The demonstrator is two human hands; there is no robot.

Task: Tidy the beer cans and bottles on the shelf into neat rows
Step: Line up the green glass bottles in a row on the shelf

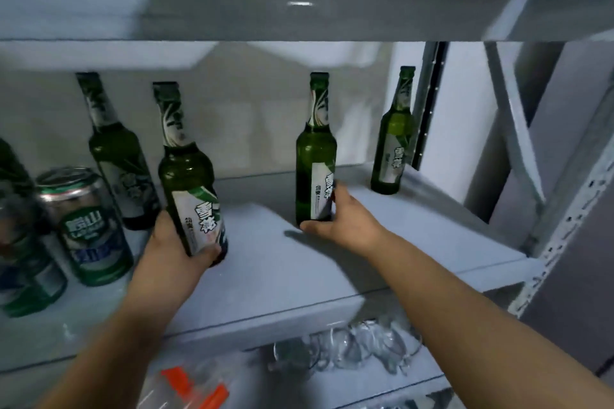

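Grey shelf (pixel 265 259): 雪花 bottles (pixel 192 183) in left hand (pixel 172 252), right hand (pixel 345 222); 崂山 can (pixel 86 226).

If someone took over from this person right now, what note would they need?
Left hand grips the front-left bottle.
Right hand grips the middle bottle, upright on the shelf.
Back-left bottle and far-right bottle stand apart; cans sit at the left.
Done: no neat row yet.
Left: line up bottles and cans.
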